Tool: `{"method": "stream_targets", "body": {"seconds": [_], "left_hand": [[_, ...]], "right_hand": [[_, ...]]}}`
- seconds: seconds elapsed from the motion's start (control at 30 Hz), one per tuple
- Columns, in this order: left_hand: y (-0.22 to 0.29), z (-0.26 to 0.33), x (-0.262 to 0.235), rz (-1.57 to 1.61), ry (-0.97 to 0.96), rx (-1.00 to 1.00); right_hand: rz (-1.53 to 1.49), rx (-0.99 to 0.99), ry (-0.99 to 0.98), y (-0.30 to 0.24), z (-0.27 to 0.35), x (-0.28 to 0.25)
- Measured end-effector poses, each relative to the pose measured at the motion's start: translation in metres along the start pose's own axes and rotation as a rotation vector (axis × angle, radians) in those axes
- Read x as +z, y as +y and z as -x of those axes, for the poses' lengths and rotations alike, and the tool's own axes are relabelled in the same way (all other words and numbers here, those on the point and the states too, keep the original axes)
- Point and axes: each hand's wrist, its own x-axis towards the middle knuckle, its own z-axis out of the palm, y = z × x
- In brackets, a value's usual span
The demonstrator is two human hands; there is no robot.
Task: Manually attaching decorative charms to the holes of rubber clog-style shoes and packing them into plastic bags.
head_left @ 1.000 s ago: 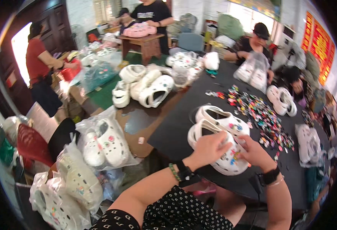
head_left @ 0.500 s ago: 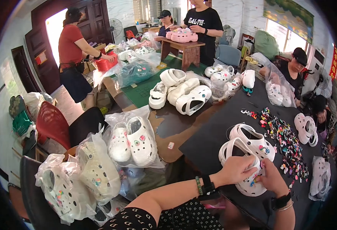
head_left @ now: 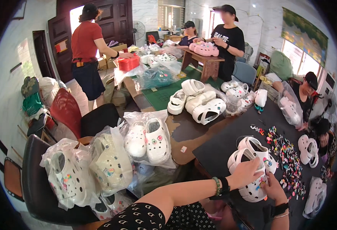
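Observation:
A white clog [head_left: 250, 194] with holes and colourful charms lies toe toward me on the black tabletop, under both my hands. My left hand [head_left: 246, 173] is closed on its upper, fingers bent over the foot opening. At the clog's right side, my right hand [head_left: 274, 188] grips the edge, its thumb by a small blue and yellow charm [head_left: 261, 184]. My palms and fingers hide part of the clog. Just behind it, touching or nearly so, is a second white clog [head_left: 269, 161] with charms. Right of the pair spreads a heap of small multicoloured charms [head_left: 287, 163].
More white clogs [head_left: 208, 111] stand farther back. Bagged clogs [head_left: 147, 140] sit to my left, some on a black chair [head_left: 36, 191]. At right are a white pair [head_left: 308, 150] and a bagged pair [head_left: 316, 195]. Co-workers stand or sit around the tables.
My view has shifted left, so the scene sits farther right. Both hands stay at the same clog. My left fingers now reach more over its opening; my right hand has shifted slightly along its edge.

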Motion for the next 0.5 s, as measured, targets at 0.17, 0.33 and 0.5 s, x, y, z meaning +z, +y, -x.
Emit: {"method": "stream_targets", "body": {"seconds": [0.17, 0.33, 0.5], "left_hand": [[0.008, -0.007, 0.015, -0.194, 0.042, 0.142], [0.028, -0.029, 0.006, -0.265, -0.039, -0.002], [0.020, -0.032, -0.008, -0.057, -0.236, -0.272]], "right_hand": [[-0.113, -0.035, -0.024, 0.009, -0.002, -0.004], [-0.295, -0.064, -0.066, 0.019, -0.008, -0.007], [-0.360, -0.040, -0.048, 0.015, -0.007, -0.002]]}}
